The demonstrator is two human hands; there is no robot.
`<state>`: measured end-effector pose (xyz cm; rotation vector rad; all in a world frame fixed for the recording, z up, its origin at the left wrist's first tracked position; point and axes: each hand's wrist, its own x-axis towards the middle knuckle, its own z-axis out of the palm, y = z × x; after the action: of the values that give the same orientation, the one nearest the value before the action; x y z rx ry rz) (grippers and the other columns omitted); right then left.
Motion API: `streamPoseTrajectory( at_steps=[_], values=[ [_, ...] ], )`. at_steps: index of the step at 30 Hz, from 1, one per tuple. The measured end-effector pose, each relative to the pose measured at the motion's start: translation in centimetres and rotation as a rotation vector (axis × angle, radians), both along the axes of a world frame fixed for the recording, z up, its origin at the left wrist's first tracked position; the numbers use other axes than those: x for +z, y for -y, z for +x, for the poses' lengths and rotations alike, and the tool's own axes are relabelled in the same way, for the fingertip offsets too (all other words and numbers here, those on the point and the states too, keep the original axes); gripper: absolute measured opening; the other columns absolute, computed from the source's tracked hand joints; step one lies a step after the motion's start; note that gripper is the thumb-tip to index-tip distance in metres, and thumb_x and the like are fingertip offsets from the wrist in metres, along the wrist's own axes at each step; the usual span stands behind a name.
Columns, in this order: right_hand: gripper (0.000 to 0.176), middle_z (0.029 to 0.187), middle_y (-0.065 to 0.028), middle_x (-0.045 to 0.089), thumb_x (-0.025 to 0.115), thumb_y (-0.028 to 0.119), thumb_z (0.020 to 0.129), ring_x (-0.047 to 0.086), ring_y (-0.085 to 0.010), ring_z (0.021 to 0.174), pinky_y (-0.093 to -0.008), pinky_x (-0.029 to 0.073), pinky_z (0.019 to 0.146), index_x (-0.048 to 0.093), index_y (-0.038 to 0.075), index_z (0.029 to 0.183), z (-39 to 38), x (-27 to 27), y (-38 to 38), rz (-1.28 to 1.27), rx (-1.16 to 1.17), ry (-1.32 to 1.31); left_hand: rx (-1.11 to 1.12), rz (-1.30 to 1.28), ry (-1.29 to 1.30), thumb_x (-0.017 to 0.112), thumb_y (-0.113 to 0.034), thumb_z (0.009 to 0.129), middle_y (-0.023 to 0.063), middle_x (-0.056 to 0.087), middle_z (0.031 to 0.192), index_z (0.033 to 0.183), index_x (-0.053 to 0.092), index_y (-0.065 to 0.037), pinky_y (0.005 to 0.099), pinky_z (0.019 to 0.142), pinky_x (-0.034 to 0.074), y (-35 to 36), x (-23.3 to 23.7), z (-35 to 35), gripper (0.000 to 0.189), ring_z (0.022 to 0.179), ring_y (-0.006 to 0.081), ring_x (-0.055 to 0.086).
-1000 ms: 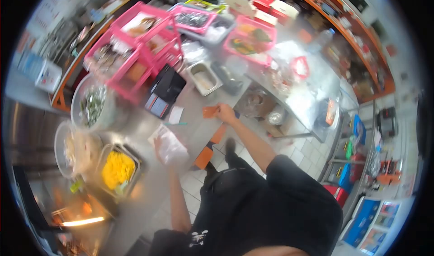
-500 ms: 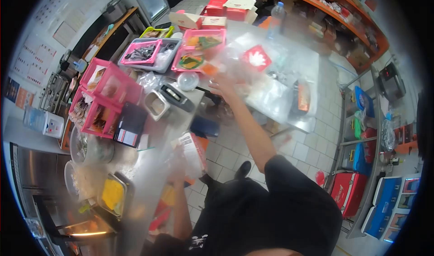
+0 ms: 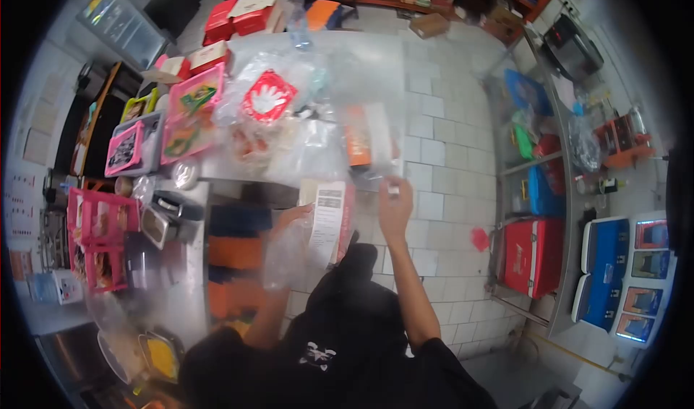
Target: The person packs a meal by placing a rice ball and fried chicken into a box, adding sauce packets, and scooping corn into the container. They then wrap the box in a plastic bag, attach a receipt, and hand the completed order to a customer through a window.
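Note:
In front of my body, my left hand (image 3: pixel 290 220) is closed at the edge of a red and white box (image 3: pixel 348 225). A printed receipt (image 3: pixel 327 221) lies against the box's face. A clear plastic bag (image 3: pixel 285 253) hangs by the same hand, blurred. To the right, near the table's front edge, my right hand (image 3: pixel 395 203) is closed with its fingers bent; something small and pale shows at the fingertips, but I cannot make out what. Just beyond that hand, an orange and white packet (image 3: pixel 358 145) lies at the table's right end.
On the steel table (image 3: pixel 361 55) are clear bags, a red packet with a white hand print (image 3: pixel 269 96), pink trays (image 3: pixel 189 138) and a water bottle (image 3: pixel 295 15). Pink baskets (image 3: pixel 105 235) stand left. A rack with a red cooler (image 3: pixel 533 257) is at right.
My view has swung right. My right hand has drawn back from the pink trays to the table's right front. My left hand has brought the box and bag in front of my body.

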<state>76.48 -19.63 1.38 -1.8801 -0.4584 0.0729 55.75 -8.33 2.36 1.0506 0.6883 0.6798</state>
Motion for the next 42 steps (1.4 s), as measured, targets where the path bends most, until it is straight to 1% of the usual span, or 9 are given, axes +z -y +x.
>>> streamPoseTrajectory(
  at_steps=[3,5,7,8,12,18,21,25,42],
  values=[
    [0.032,0.127,-0.0106,0.054,0.062,0.024,0.092,0.051,-0.0214,0.116,-0.0357,0.045,0.09,0.059,0.004,0.117,8.5,-1.3,-1.0,0.342,0.149,-0.248,-0.121,0.295,-0.174,0.07,-0.014,0.081,0.003,0.058,0.091,0.104,0.069,-0.01,0.0279,0.073,0.047,1.7,2.7,6.2,0.023,0.079,0.0134,0.056],
    [0.047,0.139,-0.0137,0.047,0.07,0.026,0.084,0.046,-0.028,0.126,-0.0415,0.034,0.106,0.057,0.006,0.125,12.2,2.2,0.9,0.562,0.628,-0.418,-0.191,0.501,-0.277,0.071,-0.012,0.079,0.0025,0.057,0.091,0.102,0.071,-0.011,0.028,0.073,0.047,2.5,4.6,10.7,0.024,0.08,0.0137,0.055],
    [0.061,0.147,-0.016,0.04,0.076,0.028,0.075,0.034,-0.0321,0.137,-0.0484,0.019,0.115,0.056,0.008,0.129,13.4,6.8,2.5,0.279,0.901,0.04,-0.227,0.705,-0.365,0.073,-0.01,0.077,0.0019,0.055,0.091,0.101,0.072,-0.013,0.0282,0.072,0.047,2.9,6.5,15.8,0.025,0.08,0.014,0.054],
    [0.063,0.147,-0.0153,0.04,0.078,0.026,0.071,0.031,-0.0328,0.139,-0.0515,0.013,0.115,0.058,0.009,0.128,13.4,6.9,3.2,0.052,0.977,0.125,-0.147,1.199,-0.41,0.076,-0.006,0.069,0.0008,0.052,0.095,0.097,0.074,-0.016,0.0276,0.071,0.046,3.4,7.2,17.9,0.029,0.087,0.0166,0.052],
    [0.053,0.145,-0.0096,0.042,0.075,0.017,0.067,0.029,-0.0337,0.139,-0.0599,0.006,0.115,0.064,0.009,0.118,16.1,7.1,3.4,-0.217,1.009,0.302,-0.078,1.34,-0.367,0.078,-0.017,0.062,0.0076,0.052,0.097,0.105,0.071,-0.011,0.0395,0.087,0.042,3.8,6.3,23.3,0.044,0.097,0.0253,0.05],
    [0.036,0.138,-0.0041,0.05,0.065,0.004,0.069,0.032,-0.0298,0.138,-0.06,0.009,0.115,0.066,0.008,0.105,26.1,1.1,5.1,-0.282,0.941,0.307,0.337,1.105,-0.538,0.076,-0.04,0.079,0.0227,0.036,0.141,0.144,0.026,0.002,0.0455,0.109,0.03,2.3,-2.3,22.5,0.092,0.132,0.0378,0.036],
    [0.036,0.138,-0.0036,0.05,0.065,0.003,0.069,0.032,-0.0296,0.138,-0.0602,0.012,0.114,0.066,0.008,0.104,32.1,0.0,6.4,-0.387,0.864,0.275,0.565,0.613,-0.816,0.069,-0.031,0.088,0.0257,0.025,0.149,0.144,0.023,0.008,0.0409,0.112,0.026,-1.2,-8.5,25.1,0.082,0.137,0.0373,0.028],
    [0.043,0.14,-0.0025,0.048,0.066,0.001,0.065,0.032,-0.029,0.138,-0.0603,0.014,0.114,0.064,0.009,0.107,41.0,-6.9,8.6,-0.284,0.755,0.224,0.564,0.72,-1.115,0.057,-0.03,0.095,0.0252,0.06,0.119,0.126,0.052,0.008,0.0403,0.098,0.043,-5.4,-9.1,28.9,0.049,0.112,0.0349,0.058],
    [0.052,0.14,-0.0083,0.046,0.061,0.002,0.07,0.029,-0.0346,0.138,-0.0646,0.021,0.108,0.059,0.01,0.121,89.7,-18.4,12.1,-0.73,0.62,0.08,0.596,0.849,-0.994,0.05,-0.033,0.098,0.0231,0.064,0.11,0.118,0.058,0.005,0.0422,0.092,0.046,-13.4,-0.4,64.4,0.044,0.102,0.0343,0.061]
  ],
)
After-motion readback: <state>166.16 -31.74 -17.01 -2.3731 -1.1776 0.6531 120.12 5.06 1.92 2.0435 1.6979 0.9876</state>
